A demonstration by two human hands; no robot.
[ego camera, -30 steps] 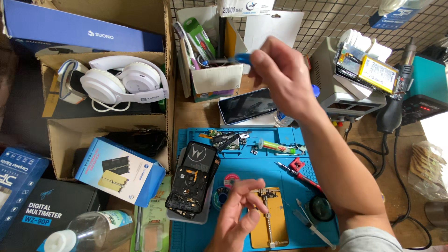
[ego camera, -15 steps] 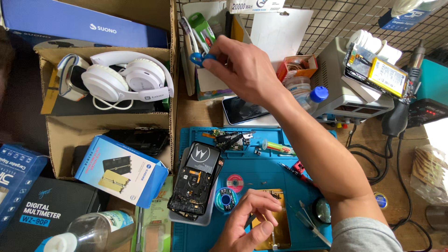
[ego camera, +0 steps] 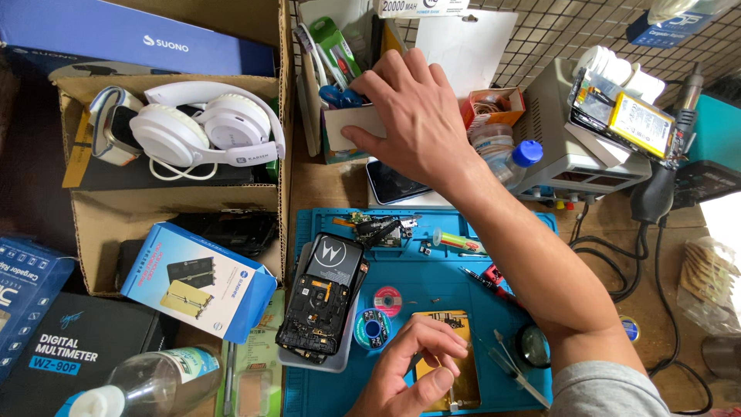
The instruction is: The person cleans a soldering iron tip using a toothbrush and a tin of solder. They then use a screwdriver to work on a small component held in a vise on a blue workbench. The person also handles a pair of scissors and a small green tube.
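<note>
My right hand (ego camera: 417,116) reaches far forward over a small white tool box (ego camera: 351,123); its fingers are spread across the top and the thumb touches the front. A blue-handled tool (ego camera: 340,96) stands in that box just beyond the fingertips. My left hand (ego camera: 413,367) is low on the blue work mat (ego camera: 440,270), fingers curled and pinched on a gold-coloured plate (ego camera: 455,386). Left of it on the mat lies an opened black phone (ego camera: 320,301) with its inner parts showing.
Two small wire spools (ego camera: 380,313), tweezers (ego camera: 509,367) and a circuit board (ego camera: 378,229) lie on the mat. White headphones (ego camera: 204,127) sit in a cardboard box at left, with a blue carton (ego camera: 197,282) and a plastic bottle (ego camera: 147,382) below. A grey bench unit (ego camera: 571,158) and cables are at right.
My right hand carried the blue-handled tool leftward to the white box and let it go there; the hand now lies over the box. My left hand stayed on the gold plate.
</note>
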